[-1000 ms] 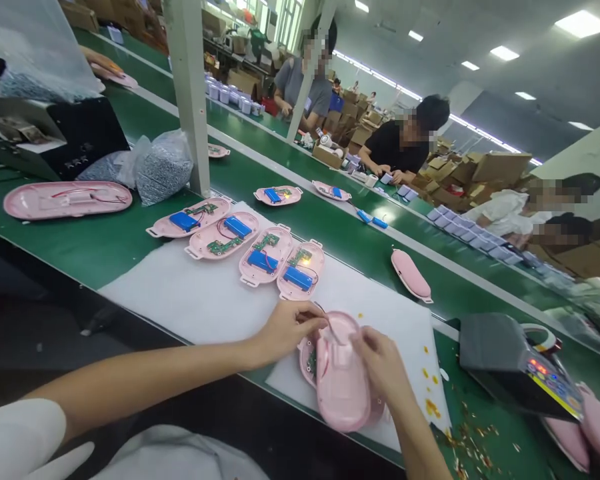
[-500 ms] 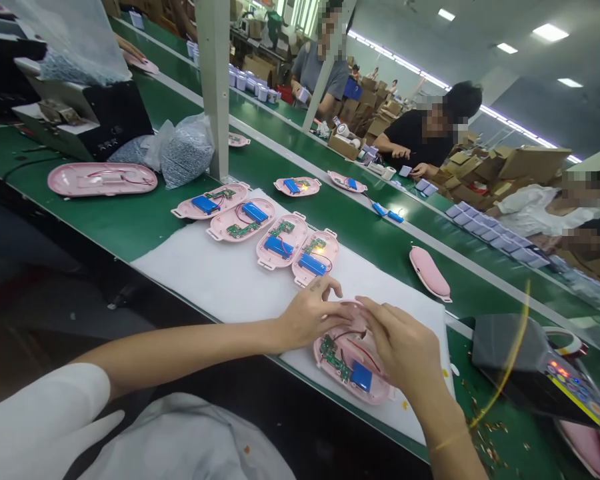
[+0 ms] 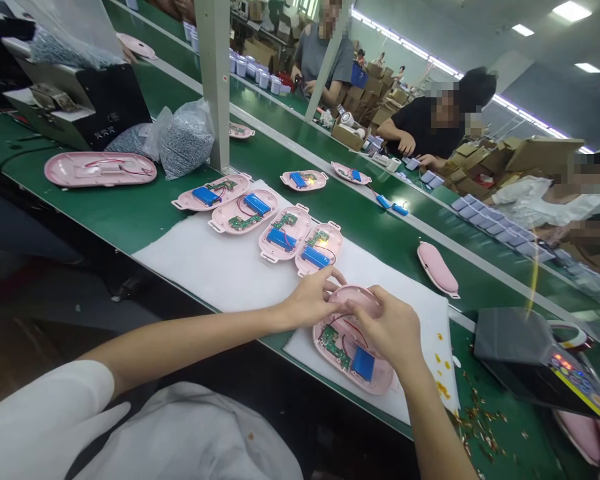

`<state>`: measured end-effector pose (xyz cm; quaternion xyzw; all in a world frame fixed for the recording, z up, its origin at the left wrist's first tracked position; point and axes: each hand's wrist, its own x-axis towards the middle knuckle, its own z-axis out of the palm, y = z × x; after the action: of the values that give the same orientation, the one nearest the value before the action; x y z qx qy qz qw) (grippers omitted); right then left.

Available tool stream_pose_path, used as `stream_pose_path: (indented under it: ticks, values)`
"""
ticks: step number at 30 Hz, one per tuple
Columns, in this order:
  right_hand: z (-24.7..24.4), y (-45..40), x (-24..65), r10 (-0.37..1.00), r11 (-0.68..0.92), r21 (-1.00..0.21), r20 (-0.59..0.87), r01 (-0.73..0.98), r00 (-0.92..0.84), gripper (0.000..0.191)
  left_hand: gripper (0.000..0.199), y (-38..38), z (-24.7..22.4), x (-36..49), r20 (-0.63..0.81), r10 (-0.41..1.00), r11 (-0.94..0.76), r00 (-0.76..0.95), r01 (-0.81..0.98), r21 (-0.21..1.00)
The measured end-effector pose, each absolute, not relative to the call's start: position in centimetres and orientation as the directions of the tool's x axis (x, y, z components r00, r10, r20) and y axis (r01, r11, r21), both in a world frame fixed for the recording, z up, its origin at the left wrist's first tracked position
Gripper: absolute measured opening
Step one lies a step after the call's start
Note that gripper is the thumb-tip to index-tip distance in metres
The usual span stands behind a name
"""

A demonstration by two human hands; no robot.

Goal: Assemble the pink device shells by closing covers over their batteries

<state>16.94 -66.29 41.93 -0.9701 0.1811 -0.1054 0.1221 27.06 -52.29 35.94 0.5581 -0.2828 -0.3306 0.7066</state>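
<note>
My left hand [image 3: 314, 298] and my right hand [image 3: 394, 327] are closed on opposite sides of a pink plastic shell half [image 3: 356, 295], holding it tilted up. Right below it, on the white mat, lies a matching pink shell half [image 3: 379, 385]. Inside that lower half are a green circuit board [image 3: 331, 341] and a blue battery pack [image 3: 363, 363]. Thin red and black wires run between the two halves. Some fingertips of both hands are hidden behind the raised shell.
Several open pink shells [image 3: 281, 241] with boards and batteries lie ahead on the white mat [image 3: 205, 267]. A dark control box [image 3: 520, 353] stands at right, near scattered metal bits [image 3: 480, 423]. Bags of screws [image 3: 186, 143] sit by a post [image 3: 215, 87]. Co-workers sit across the bench.
The raised shell half has tilted so that more of its inner face shows. My right hand has shifted its hold along the rim. The view has moved slightly.
</note>
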Motion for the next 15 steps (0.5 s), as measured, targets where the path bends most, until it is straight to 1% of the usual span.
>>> stream_pose_path:
  ticks: [3,5,7,9,10,11,12,13,14,15]
  values:
    - [41.9,-66.4,17.2,-0.400,-0.882,-0.310,0.092,-0.355,0.912,0.034,0.045,-52.4,36.0,27.3,0.012,-0.782,0.128,0.623,0.142,0.982]
    - [41.9,-66.5,17.5,-0.414,-0.878,-0.306,0.093,-0.369,0.906,0.033,0.046,-52.5,36.0,27.5,-0.002,-0.785,0.117,0.620,0.152,0.981]
    - [42.0,-66.3,17.8,-0.416,-0.882,-0.290,0.113,-0.371,0.902,0.028,0.039,-52.4,36.2,27.6,0.006,-0.793,0.115,0.610,0.139,0.984]
    - [42.3,-65.7,17.9,-0.394,-0.892,-0.286,0.110,-0.351,0.912,0.021,0.024,-52.3,36.4,27.6,0.044,-0.798,0.074,0.602,0.025,0.997]
    - [42.4,-65.5,17.8,-0.382,-0.894,-0.294,0.106,-0.338,0.918,0.018,0.022,-52.2,36.6,27.6,0.071,-0.796,0.038,0.602,-0.068,0.997]
    - [42.5,-65.4,17.7,-0.366,-0.894,-0.316,0.111,-0.316,0.924,0.015,0.026,-52.2,36.7,27.6,0.095,-0.789,-0.010,0.607,-0.167,0.986]
    - [42.6,-65.6,17.3,-0.343,-0.889,-0.363,0.130,-0.278,0.930,0.014,0.028,-52.2,36.8,27.8,0.111,-0.771,-0.044,0.627,-0.227,0.973]
    - [42.5,-66.3,16.8,-0.334,-0.869,-0.438,0.172,-0.232,0.927,0.016,0.032,-52.4,36.9,27.9,0.123,-0.773,-0.059,0.622,-0.265,0.963]
    - [42.4,-67.5,15.8,-0.370,-0.822,-0.535,0.239,-0.196,0.898,0.020,0.035,-52.6,37.0,28.2,0.128,-0.790,-0.068,0.599,-0.294,0.953]
    - [42.2,-69.0,14.4,-0.486,-0.735,-0.652,0.315,-0.186,0.815,0.025,0.037,-52.8,37.1,28.4,0.134,-0.789,-0.074,0.599,-0.310,0.948]
